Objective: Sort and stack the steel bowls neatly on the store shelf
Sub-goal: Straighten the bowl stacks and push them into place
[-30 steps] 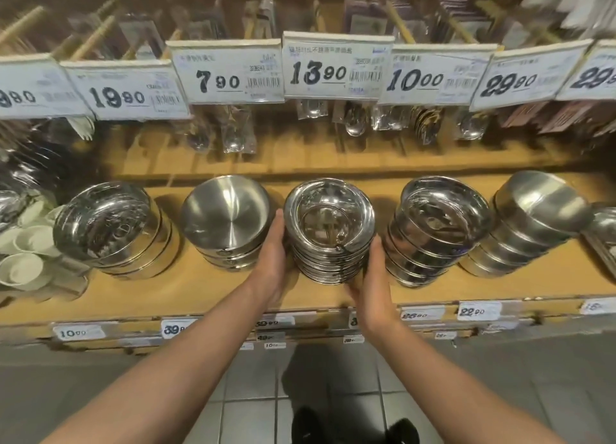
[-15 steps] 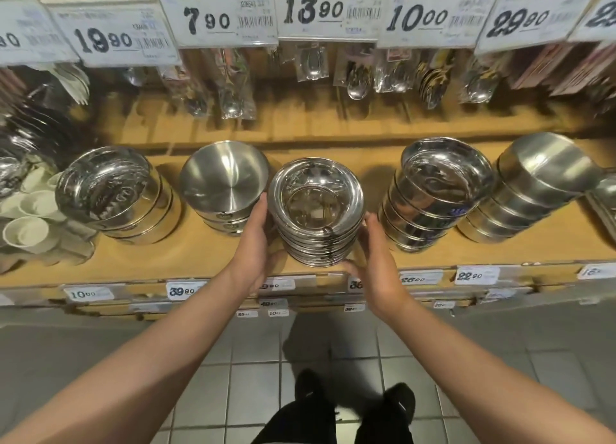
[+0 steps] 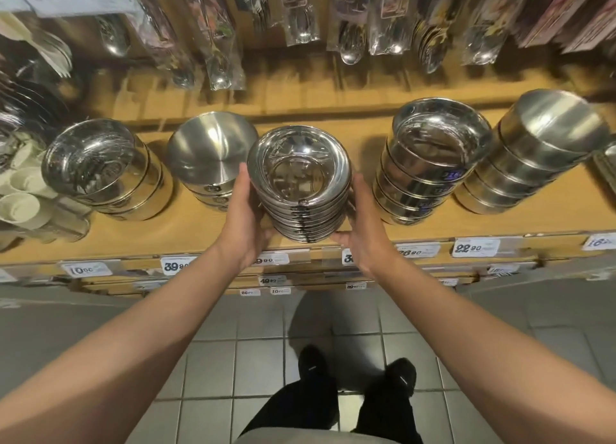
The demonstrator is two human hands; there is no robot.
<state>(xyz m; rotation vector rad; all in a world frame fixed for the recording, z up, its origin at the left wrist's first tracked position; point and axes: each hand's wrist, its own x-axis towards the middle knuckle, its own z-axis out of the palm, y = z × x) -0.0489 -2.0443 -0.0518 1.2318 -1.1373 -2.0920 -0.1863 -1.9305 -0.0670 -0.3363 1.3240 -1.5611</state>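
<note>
Both hands clamping stack of rimmed steel bowls [image 3: 300, 183] at shelf [image 3: 200, 230] near edge, left hand [image 3: 245, 216] and right hand [image 3: 361, 223] curled round its sides, brushed bowl stack [image 3: 210, 160] close left, wider gap to polished stack [image 3: 430, 156] right.

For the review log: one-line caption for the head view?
Both hands, left hand and right hand, hold a stack of shiny steel bowls at the wooden shelf.
</note>
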